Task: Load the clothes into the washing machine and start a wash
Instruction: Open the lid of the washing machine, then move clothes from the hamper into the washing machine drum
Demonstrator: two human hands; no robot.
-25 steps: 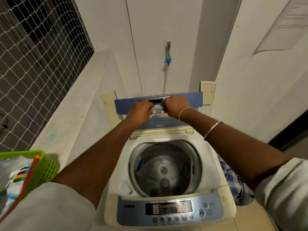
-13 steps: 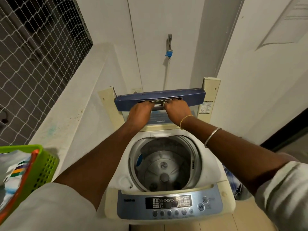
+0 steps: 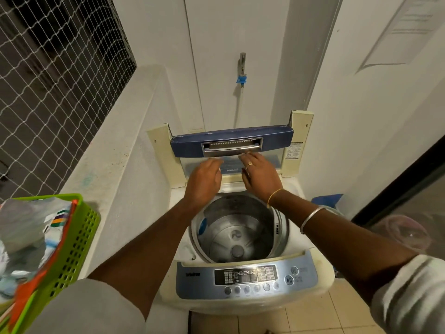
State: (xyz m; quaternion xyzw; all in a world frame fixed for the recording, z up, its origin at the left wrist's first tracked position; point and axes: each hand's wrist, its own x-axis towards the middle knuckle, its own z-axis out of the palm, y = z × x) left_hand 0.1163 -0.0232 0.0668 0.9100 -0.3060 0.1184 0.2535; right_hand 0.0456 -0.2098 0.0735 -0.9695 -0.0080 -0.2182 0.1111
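Basket: green laundry basket (image 3: 72,237) at near left, clothes (image 3: 26,239) heaped inside.
Washer: washing machine (image 3: 243,280) in front, drum (image 3: 237,235) bare.
Left hand (image 3: 203,182): fingers loose, holding nothing, over the drum's back rim.
Right hand (image 3: 261,173): fingers spread, empty, fingertips just below the raised lid (image 3: 231,141).
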